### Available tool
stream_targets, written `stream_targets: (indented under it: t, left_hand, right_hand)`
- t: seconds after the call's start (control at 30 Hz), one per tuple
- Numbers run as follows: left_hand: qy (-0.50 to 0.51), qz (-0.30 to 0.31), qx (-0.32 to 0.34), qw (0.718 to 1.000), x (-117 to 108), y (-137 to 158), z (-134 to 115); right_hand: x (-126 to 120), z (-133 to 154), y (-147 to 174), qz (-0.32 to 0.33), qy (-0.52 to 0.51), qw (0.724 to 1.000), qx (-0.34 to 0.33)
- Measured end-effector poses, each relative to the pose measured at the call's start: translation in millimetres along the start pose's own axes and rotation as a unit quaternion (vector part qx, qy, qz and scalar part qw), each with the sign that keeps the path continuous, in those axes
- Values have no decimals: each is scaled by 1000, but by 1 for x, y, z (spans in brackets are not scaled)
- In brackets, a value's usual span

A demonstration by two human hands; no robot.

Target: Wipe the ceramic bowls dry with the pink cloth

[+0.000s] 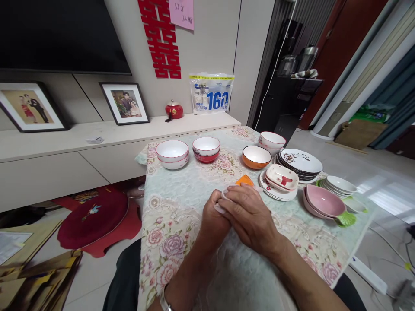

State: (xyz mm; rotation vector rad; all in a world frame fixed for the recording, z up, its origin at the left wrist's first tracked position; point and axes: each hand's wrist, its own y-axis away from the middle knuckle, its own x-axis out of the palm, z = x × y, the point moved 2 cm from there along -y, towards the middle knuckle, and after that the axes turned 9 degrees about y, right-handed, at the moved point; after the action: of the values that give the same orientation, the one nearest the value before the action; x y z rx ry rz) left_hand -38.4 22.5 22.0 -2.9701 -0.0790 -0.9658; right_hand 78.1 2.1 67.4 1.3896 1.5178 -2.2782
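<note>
My left hand (215, 220) and my right hand (249, 211) are clasped together over the middle of the table. Both are closed around a thin white thing (220, 209); only its pale edge shows between the fingers, and I cannot make out its kind. Just beyond my right hand's fingers lies a flat orange thing (245, 179), partly hidden. Nearest on the right are small white plates (279, 194) with square-shaped dishes (282, 176) on top. An orange bowl (256, 157) with a white inside stands farther back.
Stacked bowls (172, 154) and more bowls (206, 149) stand at the back left. To the right are a white bowl stack (272, 141), dark-edged plates (301, 162), pink bowls (325, 202) and small white dishes (340, 185). A floral tablecloth (171, 246) covers the table. A red stool (97, 216) stands left.
</note>
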Motion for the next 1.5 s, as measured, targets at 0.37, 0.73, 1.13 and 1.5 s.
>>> stream_targets:
  t: [0.37,0.73,1.13,1.5]
  left_hand:
    - [-15,91,-48,995,1,8,3]
    - [27,53,-17,998,2,5,-2]
    - [94,101,-79,987,1,9,3]
    - [93,103,-65,988,0,8,2]
  right_hand:
    - [-4,-72,20,-95,-173,889,414]
    - [-8,-8,1,-75,5,995,63]
    - [-15,-45,8,-122,-45,973,189]
    - [-16,-33,6,-136,-3,968,213]
